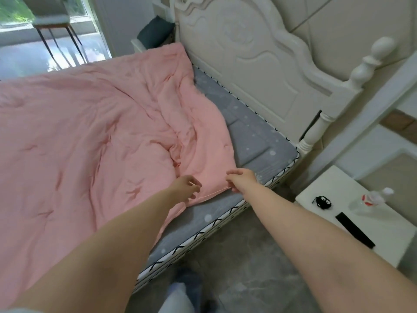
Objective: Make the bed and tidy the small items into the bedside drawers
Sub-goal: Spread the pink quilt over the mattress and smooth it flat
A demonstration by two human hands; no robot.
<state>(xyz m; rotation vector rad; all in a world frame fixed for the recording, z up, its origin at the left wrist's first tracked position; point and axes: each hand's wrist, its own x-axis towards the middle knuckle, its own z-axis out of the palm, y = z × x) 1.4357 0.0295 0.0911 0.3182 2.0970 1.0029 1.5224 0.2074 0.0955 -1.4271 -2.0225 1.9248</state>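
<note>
A pink quilt [79,136] lies rumpled over most of the bed, its near corner close to the bed's edge. My left hand [187,186] pinches the quilt's piped edge with curled fingers. My right hand [242,178] grips the same edge a little to the right, at the corner. The grey spotted mattress [259,136] shows bare along the white headboard [259,64]. On the white bedside table [334,195] lie a small black pouch with eyes [322,202], a flat black bar [354,230] and a clear plastic bottle [370,198] on its side.
Grey tiled floor [248,279] lies between the bed and the bedside table, with my legs below. A dark cushion [155,32] sits beyond the headboard's far end. A chair [52,21] stands by the window at the far left.
</note>
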